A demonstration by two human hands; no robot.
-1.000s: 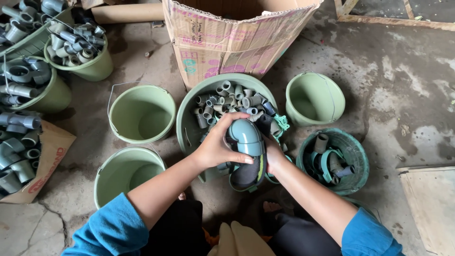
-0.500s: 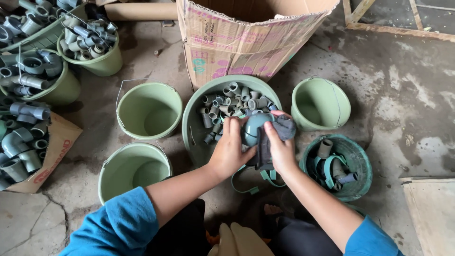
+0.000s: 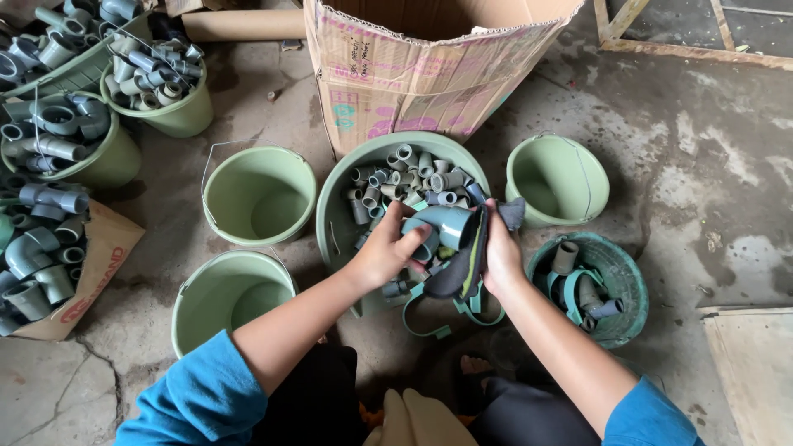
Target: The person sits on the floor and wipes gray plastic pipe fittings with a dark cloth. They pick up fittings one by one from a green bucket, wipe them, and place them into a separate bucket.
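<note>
My left hand (image 3: 387,250) grips a grey-blue plastic pipe elbow (image 3: 442,227) over a wide green basin (image 3: 343,198) filled with several small grey pipe fittings (image 3: 396,177). My right hand (image 3: 501,252) presses a dark cloth (image 3: 462,264) against the elbow's side. Green straps (image 3: 429,318) hang below the cloth. Both sleeves are blue.
Two green buckets (image 3: 258,194) (image 3: 227,293) stand left of the basin, another (image 3: 557,177) to the right. A dark green bowl (image 3: 615,272) at right holds a few fittings. A cardboard box (image 3: 413,66) stands behind. Buckets and a tray of fittings (image 3: 66,132) crowd the far left.
The elbow has turned in my hands and now lies more sideways. My right hand has slid the cloth along its side. The view has shifted slightly.
</note>
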